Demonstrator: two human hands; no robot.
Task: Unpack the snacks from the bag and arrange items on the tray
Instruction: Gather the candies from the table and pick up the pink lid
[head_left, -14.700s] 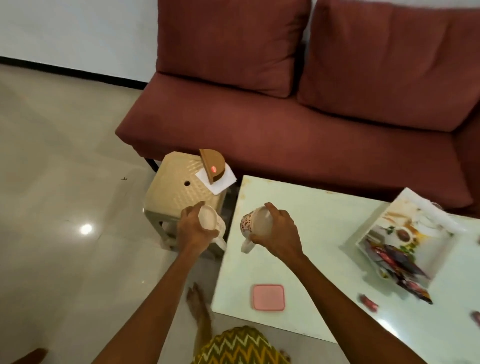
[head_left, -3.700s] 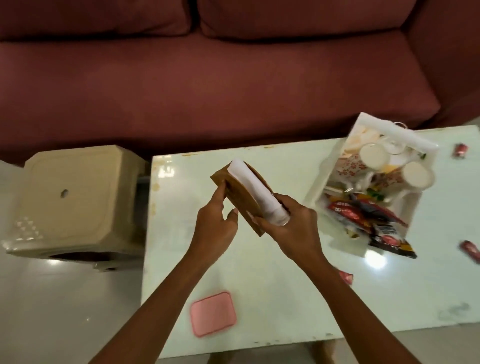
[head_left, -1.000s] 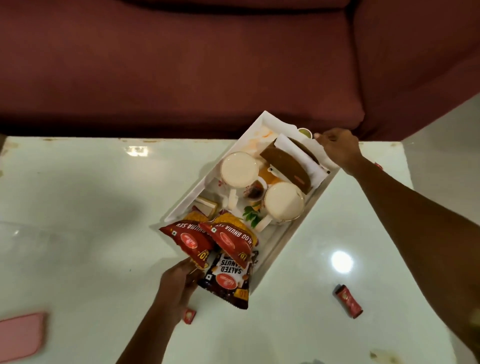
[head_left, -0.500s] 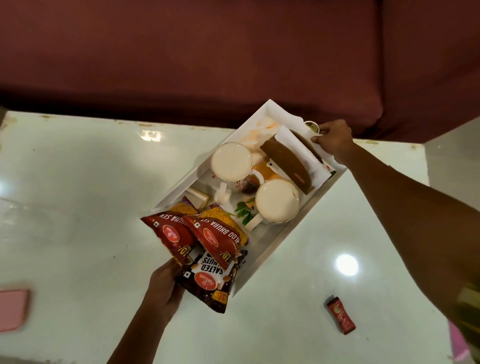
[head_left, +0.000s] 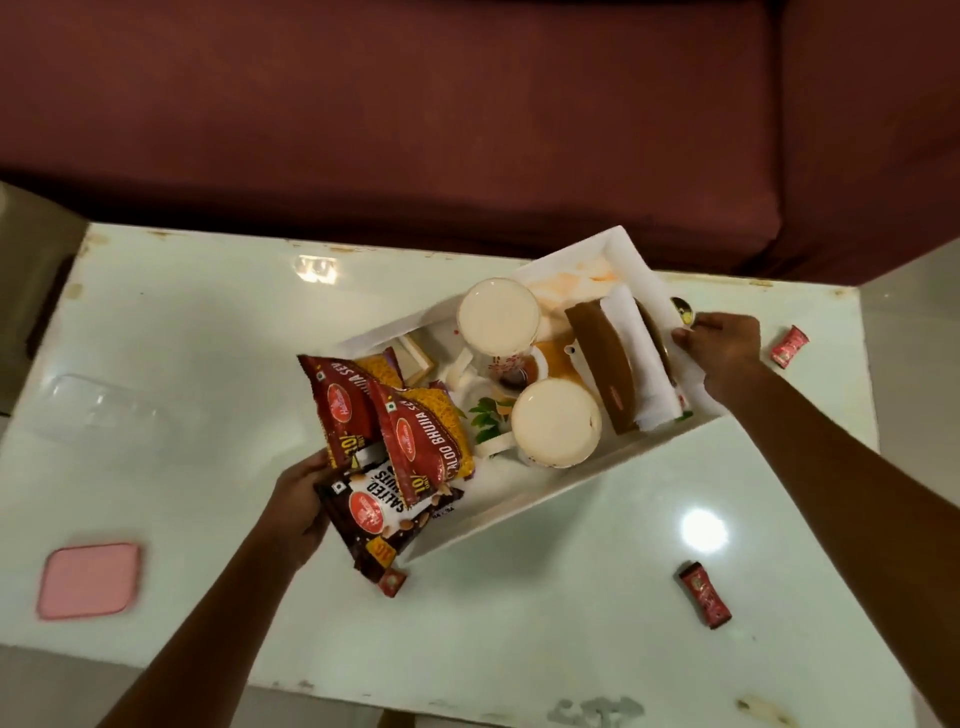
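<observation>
A white tray (head_left: 540, 493) sits at a slant on the pale green table (head_left: 208, 322). It holds two cream cups (head_left: 498, 317) (head_left: 556, 428), a brown napkin holder (head_left: 602, 369) with white napkins, and red snack packets (head_left: 415, 431) overhanging its near-left end above a dark salted peanuts packet (head_left: 379, 514). My left hand (head_left: 298, 506) grips the tray's near-left end under the packets. My right hand (head_left: 719, 345) grips the tray's far-right end.
A pink square lid (head_left: 88, 579) lies near the table's left front. Small red candies lie loose: one (head_left: 704, 595) front right, one (head_left: 789, 345) far right, one (head_left: 392, 582) by the peanuts packet. A dark red sofa (head_left: 467, 119) runs behind the table.
Both hands keep hold of the tray's ends; it has shifted slightly on the table as the view moved. Earlier the cups and napkin holder were carried to the tray.
</observation>
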